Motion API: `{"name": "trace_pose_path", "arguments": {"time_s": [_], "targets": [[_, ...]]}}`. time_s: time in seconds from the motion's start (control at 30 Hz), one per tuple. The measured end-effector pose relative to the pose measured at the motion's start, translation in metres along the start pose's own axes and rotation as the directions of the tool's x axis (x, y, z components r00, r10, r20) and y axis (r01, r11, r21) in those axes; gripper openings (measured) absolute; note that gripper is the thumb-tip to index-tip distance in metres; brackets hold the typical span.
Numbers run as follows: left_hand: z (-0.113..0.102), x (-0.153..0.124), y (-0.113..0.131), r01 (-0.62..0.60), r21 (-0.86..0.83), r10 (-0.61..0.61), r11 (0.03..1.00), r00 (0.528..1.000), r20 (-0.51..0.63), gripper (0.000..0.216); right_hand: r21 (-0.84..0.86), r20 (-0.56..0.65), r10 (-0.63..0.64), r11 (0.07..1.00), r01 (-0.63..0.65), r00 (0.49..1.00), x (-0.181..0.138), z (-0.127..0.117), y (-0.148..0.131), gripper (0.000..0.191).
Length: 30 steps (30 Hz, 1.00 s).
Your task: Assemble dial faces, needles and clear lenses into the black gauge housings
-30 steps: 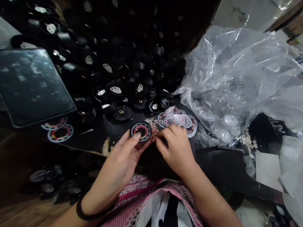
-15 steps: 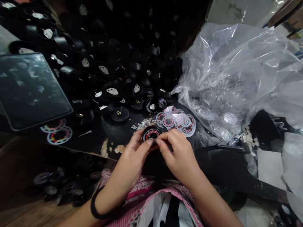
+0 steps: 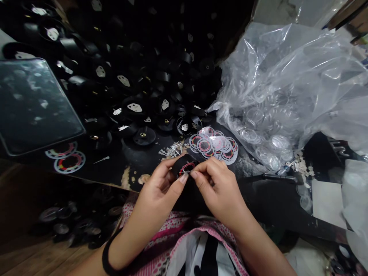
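A round black gauge [image 3: 181, 165] with a red-and-white dial is tilted in my left hand [image 3: 161, 188], whose fingers wrap its casing while the thumb lies at the dial's near edge. My right hand [image 3: 215, 184] pinches at the dial's right side, thumb and forefinger pressed together on a small pale pointer needle [image 3: 185, 171] that lies over the dial. The tips partly hide it. Just beyond the hands lie a heap of small white needles [image 3: 174, 149] and a pile of printed dial discs [image 3: 214, 143].
Many black gauge casings [image 3: 143, 136] are heaped at the back. A clear plastic bag [image 3: 276, 88] of transparent covers stands on the right, near a dark pen-like tool [image 3: 280, 178] and a white card [image 3: 329, 203]. At left are a glassy dark panel [image 3: 40, 107] and two dial discs [image 3: 69, 162].
The gauge has tipped so that its dial shows more narrowly and its side wall more. Both hands stay on it; my left hand has turned slightly.
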<state>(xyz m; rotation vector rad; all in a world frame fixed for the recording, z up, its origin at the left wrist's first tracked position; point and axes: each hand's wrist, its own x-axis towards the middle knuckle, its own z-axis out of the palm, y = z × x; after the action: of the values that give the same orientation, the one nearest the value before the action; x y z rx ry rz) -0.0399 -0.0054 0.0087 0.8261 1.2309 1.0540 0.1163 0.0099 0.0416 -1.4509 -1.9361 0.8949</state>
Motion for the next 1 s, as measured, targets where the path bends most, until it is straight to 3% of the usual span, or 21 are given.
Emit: {"name": "trace_pose_path", "arguments": {"time_s": [0.17,0.43,0.87,1.0], "targets": [[-0.001,-0.002,0.004,0.006,0.012,-0.006,1.000,1.000,0.012,0.024,0.077,0.000,0.004,0.997,-0.004,1.000,-0.001,0.000,0.000,0.014],[0.001,-0.003,0.005,-0.059,0.087,0.062,0.994,0.998,-0.025,0.024,0.044,0.005,0.002,0.999,-0.002,1.000,-0.005,-0.001,-0.001,0.015],[-0.004,-0.021,0.004,-0.173,0.403,0.229,0.899,0.969,-0.095,0.033,0.039,-0.061,-0.037,0.998,0.040,0.997,-0.017,0.004,-0.010,0.021],[-0.008,-0.021,0.006,-0.182,0.407,0.228,0.895,0.971,-0.066,0.034,0.033,-0.078,0.001,0.999,0.002,0.997,-0.015,0.010,-0.013,0.022]]}}
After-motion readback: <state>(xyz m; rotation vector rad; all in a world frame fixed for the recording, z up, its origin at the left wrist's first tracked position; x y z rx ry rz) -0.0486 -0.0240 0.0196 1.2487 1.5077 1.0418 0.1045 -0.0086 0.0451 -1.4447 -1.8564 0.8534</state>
